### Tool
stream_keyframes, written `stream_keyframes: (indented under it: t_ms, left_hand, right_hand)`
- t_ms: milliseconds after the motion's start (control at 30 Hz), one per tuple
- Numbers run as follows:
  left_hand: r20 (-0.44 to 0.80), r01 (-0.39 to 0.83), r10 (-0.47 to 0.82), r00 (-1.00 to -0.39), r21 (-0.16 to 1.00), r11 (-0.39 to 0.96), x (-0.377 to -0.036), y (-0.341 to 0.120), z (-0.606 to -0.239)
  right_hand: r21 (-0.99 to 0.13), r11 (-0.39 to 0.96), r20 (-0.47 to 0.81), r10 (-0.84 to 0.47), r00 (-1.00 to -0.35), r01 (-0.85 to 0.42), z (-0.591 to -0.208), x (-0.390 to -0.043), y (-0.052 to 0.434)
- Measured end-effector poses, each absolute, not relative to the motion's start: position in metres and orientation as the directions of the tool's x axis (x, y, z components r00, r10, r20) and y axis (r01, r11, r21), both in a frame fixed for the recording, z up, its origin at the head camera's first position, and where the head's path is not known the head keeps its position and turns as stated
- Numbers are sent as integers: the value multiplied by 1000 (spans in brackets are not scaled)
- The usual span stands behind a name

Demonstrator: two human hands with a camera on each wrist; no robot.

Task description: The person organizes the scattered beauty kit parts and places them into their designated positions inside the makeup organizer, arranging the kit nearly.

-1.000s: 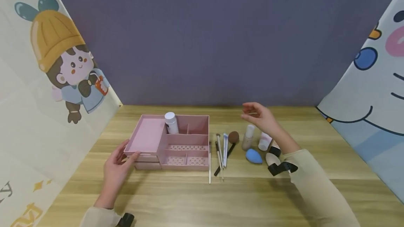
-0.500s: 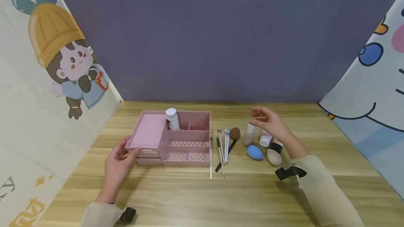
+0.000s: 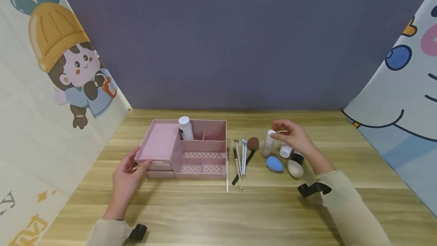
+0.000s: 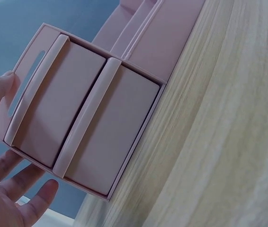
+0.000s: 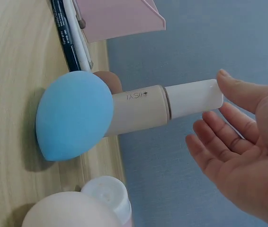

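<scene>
Right hand (image 3: 296, 138) reaches beige bottle (image 3: 268, 146), blue sponge (image 3: 274, 163) just beside.

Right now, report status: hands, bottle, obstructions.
Left hand open, steadying pink organizer. Right hand open, thumb on beige bottle cap, not gripping. Blue sponge touches the bottle's base.

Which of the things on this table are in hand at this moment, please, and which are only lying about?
In hand:
right hand at the beige bottle's white cap
left hand at the pink organizer

Lying about:
blue sponge
beige sponge
makeup brushes
</scene>
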State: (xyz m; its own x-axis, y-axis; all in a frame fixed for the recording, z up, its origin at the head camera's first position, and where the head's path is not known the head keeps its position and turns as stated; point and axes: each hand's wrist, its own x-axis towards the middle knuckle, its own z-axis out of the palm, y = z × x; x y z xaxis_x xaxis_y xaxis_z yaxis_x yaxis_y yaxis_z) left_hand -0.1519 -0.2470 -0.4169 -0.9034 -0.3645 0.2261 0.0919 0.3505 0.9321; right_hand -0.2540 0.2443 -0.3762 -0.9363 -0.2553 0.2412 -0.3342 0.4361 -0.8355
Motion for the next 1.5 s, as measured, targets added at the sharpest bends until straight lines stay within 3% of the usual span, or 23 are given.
stream_keyframes:
  t_ms: [1000, 1500]
  left_hand:
    - [225, 84, -367, -903, 929, 362, -151, -246, -415]
    - [261, 118, -394, -881, 929, 350, -156, -247, -422]
  right_hand:
    - [-871, 447, 135, -183, -974, -204, -387, -255, 247]
    - [-844, 485, 154, -186, -970, -227, -386, -253, 246]
